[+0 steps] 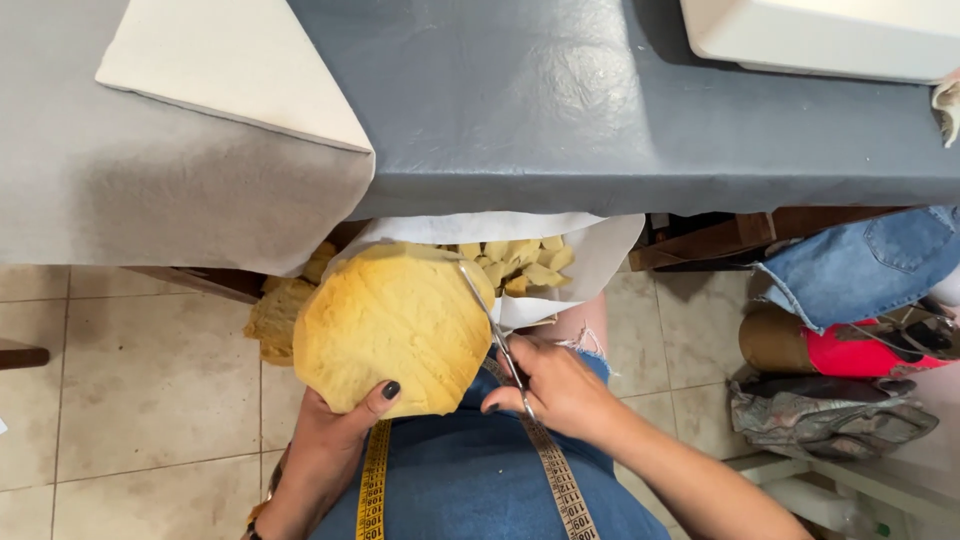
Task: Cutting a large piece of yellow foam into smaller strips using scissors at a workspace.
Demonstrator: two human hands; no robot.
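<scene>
Yellow foam piece (385, 325): thick, rounded slab of spongy yellow foam, held up over the person's lap, just below the edge of the grey surface (560, 100).
Left hand (335, 435): clamped on the lower edge of the foam piece from beneath, dark-nailed thumb pressed on its face.
Right hand (560, 385): closed around the handles of the metal scissors (492, 330), fingers threaded through the loops.
Scissors position: blades pointed up and away, set against the right rim of the foam piece; whether the blades were parted could not be told.
Offcuts (520, 262): small yellow foam chunks, heaped on a white sheet (600, 250) hanging below the surface edge.
Further foam (275, 315): darker yellow lump behind the held piece, left side.
Measuring tape (372, 490): yellow, draped over the blue denim lap (470, 480) in two strands.
Step in hand (judged): trimming the rim of the foam piece into a rounded outline.
Next move calls for (judged): turning the piece in the left hand so an uncut stretch of rim meets the blades, thumb kept off the cut line.
Surroundings: cream fabric panel (230, 65) on the surface; beige tiled floor (150, 390); folded denim (860, 265) at right.
</scene>
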